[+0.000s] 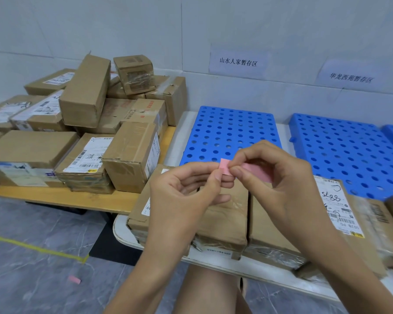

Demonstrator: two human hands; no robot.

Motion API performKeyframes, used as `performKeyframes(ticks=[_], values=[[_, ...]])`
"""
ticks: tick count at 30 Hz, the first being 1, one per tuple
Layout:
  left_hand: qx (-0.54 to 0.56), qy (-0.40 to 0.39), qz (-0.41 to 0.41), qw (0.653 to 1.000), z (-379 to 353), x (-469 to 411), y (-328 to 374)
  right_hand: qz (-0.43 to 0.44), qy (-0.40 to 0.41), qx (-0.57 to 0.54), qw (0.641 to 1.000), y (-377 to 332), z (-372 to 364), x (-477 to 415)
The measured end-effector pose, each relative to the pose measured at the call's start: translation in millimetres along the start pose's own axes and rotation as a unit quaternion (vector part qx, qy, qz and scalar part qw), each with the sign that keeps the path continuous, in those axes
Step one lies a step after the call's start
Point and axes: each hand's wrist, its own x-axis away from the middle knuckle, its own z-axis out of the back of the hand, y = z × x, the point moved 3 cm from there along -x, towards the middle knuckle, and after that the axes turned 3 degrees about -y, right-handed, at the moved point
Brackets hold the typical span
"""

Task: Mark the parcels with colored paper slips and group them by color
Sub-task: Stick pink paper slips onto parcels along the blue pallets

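A pink slip [225, 169] is pinched between the thumb and fingers of the left hand [184, 193], above the parcels [225, 214] lined along the front edge of the white surface [119, 232]. Its other end is pinched by the right hand [279, 177], whose fingers are curled round what appears to be a pink pad [258, 172]. Blue perforated boards [227, 132] are laid by the back edge.

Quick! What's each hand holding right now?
Left hand: pinching the end of a pink paper slip.
Right hand: gripping what looks like a pink slip pad, thumb on the same slip.
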Motion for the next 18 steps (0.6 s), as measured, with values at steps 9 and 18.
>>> performKeyframes(ticks=[9,18], values=[[-0.008,-0.002,-0.013,1.000,0.1,1.8,2.6,0.029,0.005,0.046,0.999,-6.9,1.5,0.5],[-0.009,-0.007,-0.009,1.000,0.1,2.9,2.9,0.036,0.015,0.084,0.996,-8.2,-1.1,1.9]])
